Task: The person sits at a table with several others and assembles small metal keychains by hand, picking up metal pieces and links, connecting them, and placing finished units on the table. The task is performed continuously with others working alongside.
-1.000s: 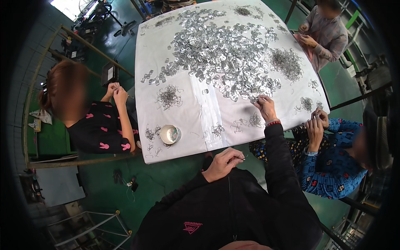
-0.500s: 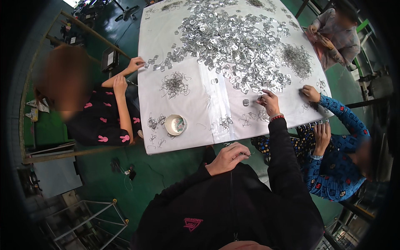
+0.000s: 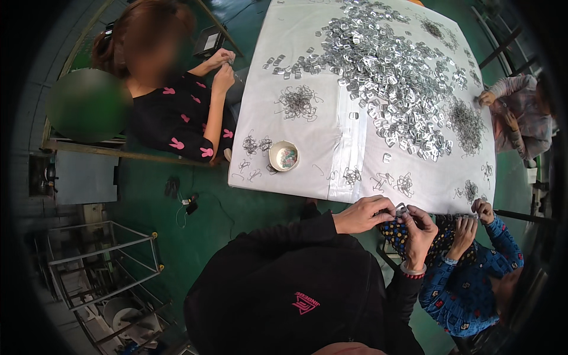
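Observation:
My left hand (image 3: 363, 215) and my right hand (image 3: 419, 234) meet just in front of the table's near edge. Between their fingertips is a small silver metal piece (image 3: 402, 209) with an open frame, like a buckle. My right thumb and fingers pinch it. The left fingers are closed right beside it; what lies in them is mostly hidden. Beyond my hands, loose bent wire pieces (image 3: 404, 185) lie on the white table (image 3: 307, 142). A single silver piece (image 3: 386, 158) rests apart from the big pile of metal pieces (image 3: 396, 77).
A round tub (image 3: 284, 157) with small colored bits stands at the near left of the table. More wire heaps (image 3: 297, 102) lie around. Co-workers sit at the left (image 3: 177, 118), near right (image 3: 473, 272) and far right (image 3: 520, 118). A metal frame rack (image 3: 106, 260) stands on the green floor.
My right hand has drawn back from the edge of the pile with a silver piece and met my left hand, which has moved right. The view has shifted leftward.

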The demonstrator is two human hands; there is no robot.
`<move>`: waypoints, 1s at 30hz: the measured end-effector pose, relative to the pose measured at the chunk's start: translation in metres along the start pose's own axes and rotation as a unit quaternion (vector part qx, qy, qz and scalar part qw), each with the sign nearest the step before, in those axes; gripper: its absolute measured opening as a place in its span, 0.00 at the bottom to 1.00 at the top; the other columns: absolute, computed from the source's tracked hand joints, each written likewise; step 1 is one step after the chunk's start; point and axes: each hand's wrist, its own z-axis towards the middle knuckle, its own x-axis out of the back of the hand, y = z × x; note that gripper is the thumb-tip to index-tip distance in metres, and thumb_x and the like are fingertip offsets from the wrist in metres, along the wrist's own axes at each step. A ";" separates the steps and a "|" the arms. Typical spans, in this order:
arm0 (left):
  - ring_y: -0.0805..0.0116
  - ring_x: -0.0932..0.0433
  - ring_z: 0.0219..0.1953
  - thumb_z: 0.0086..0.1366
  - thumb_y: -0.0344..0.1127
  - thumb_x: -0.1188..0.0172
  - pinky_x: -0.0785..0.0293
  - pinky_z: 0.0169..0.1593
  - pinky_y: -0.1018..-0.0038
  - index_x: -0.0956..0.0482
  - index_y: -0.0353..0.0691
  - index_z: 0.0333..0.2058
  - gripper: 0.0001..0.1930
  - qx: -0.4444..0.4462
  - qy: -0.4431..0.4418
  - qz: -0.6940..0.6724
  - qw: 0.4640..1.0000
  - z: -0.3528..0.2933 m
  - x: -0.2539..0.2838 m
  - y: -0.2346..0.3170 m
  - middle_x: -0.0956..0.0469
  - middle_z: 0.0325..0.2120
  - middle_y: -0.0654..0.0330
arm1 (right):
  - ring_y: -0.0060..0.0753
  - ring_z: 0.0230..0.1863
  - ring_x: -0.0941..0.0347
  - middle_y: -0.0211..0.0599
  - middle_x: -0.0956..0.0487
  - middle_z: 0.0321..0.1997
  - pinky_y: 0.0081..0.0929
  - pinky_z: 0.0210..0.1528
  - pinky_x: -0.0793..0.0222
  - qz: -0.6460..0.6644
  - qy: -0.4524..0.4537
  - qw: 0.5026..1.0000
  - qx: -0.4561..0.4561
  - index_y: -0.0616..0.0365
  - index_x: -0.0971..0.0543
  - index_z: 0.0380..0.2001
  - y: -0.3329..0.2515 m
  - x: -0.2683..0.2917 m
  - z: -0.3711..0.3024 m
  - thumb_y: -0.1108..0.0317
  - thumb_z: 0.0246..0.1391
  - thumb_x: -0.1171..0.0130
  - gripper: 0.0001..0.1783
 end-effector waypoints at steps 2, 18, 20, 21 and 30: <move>0.63 0.24 0.35 0.58 0.27 0.40 0.28 0.39 0.71 0.26 0.35 0.34 0.06 -0.007 0.011 0.006 1.000 0.002 -0.007 0.001 0.25 0.31 0.57 | 0.24 0.27 0.25 0.39 0.21 0.30 0.18 0.33 0.28 0.012 0.011 1.000 0.025 0.72 0.22 0.35 0.001 0.003 -0.004 0.85 0.46 0.41 0.10; 0.58 0.21 0.33 0.56 0.32 0.40 0.26 0.38 0.68 0.20 0.37 0.36 0.10 0.090 0.028 0.291 0.952 0.022 0.122 -0.065 0.21 0.32 0.53 | 0.27 0.29 0.28 0.41 0.25 0.32 0.21 0.27 0.28 0.134 0.089 0.986 0.044 0.69 0.23 0.32 0.031 0.012 -0.045 0.88 0.44 0.43 0.10; 0.55 0.21 0.31 0.52 0.32 0.40 0.26 0.39 0.65 0.18 0.37 0.28 0.07 0.144 0.024 0.434 0.889 0.044 0.189 -0.109 0.20 0.27 0.50 | 0.26 0.28 0.30 0.42 0.26 0.32 0.20 0.26 0.29 0.137 0.120 0.980 0.079 0.69 0.24 0.31 0.027 0.004 -0.055 0.89 0.44 0.43 0.10; 0.54 0.21 0.32 0.50 0.33 0.39 0.26 0.38 0.63 0.17 0.36 0.27 0.07 0.180 -0.008 0.509 0.841 0.055 0.215 -0.134 0.21 0.27 0.49 | 0.27 0.28 0.30 0.42 0.26 0.31 0.20 0.26 0.30 0.132 0.147 0.976 0.095 0.70 0.24 0.32 0.025 -0.001 -0.061 0.89 0.44 0.44 0.10; 0.45 0.23 0.28 0.49 0.31 0.40 0.28 0.34 0.55 0.22 0.33 0.18 0.08 0.100 -0.062 0.555 0.824 0.051 0.270 -0.230 0.24 0.19 0.44 | 0.28 0.27 0.29 0.41 0.24 0.31 0.21 0.32 0.33 0.089 0.327 0.935 0.104 0.72 0.23 0.34 0.013 -0.026 -0.094 0.84 0.45 0.43 0.09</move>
